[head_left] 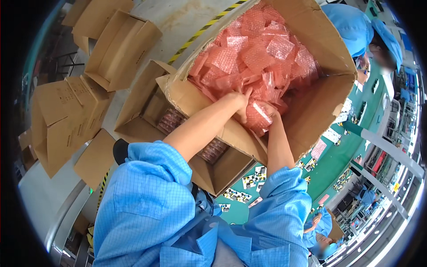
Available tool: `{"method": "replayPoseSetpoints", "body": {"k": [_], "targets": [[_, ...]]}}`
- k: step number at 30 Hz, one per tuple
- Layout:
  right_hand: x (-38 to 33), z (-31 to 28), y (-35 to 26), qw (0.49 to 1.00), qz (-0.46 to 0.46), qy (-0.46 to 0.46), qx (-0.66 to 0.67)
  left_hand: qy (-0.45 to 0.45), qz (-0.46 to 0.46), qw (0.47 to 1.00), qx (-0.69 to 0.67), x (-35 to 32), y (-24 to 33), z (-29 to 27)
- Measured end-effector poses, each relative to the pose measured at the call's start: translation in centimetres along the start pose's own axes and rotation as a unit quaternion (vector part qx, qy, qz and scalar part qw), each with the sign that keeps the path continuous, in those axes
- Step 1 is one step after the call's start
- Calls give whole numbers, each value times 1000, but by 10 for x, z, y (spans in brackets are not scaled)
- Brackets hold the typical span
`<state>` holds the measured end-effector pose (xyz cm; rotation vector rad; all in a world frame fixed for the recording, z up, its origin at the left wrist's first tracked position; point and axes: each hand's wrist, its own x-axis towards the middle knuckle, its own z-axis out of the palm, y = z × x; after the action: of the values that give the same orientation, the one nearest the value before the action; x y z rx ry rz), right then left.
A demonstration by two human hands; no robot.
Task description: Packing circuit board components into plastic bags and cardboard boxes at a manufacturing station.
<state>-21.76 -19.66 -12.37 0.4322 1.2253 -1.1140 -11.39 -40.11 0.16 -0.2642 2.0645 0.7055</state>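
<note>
Both my forearms reach into a large open cardboard box [311,24] heaped with pink bubble-wrap bags [258,49]. Near the box's close wall, my left hand [240,105] is closed against the left side of a bunched pink bubble-wrap bag [257,119]. My right hand [271,111] grips that bag from the right, its fingers partly hidden by the pink plastic. What the bag contains, if anything, I cannot make out.
Below the large box stands an open carton [227,171] holding rows of pink-wrapped items [212,150]. Empty cartons [66,111] stand at left. A green worktable [329,167] with small parts runs along the right. Co-workers in blue [349,26] sit at upper right and lower right.
</note>
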Motion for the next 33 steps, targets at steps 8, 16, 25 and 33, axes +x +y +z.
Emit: {"method": "replayPoseSetpoints", "body": {"k": [8,16,25,33], "targets": [[-96,37,-9,995,-90,19,36,101,222,955,-167,-12,2,4],[-152,99,-13,975,-191,85,78,188,416,883,-107,-50,28,-39],[-118,140,-20,915,-391,18,98,159,434,867,-184,-88,9,-39],[-180,166,-9,913,-397,88,44,206,394,874,-195,-137,22,-35]]}}
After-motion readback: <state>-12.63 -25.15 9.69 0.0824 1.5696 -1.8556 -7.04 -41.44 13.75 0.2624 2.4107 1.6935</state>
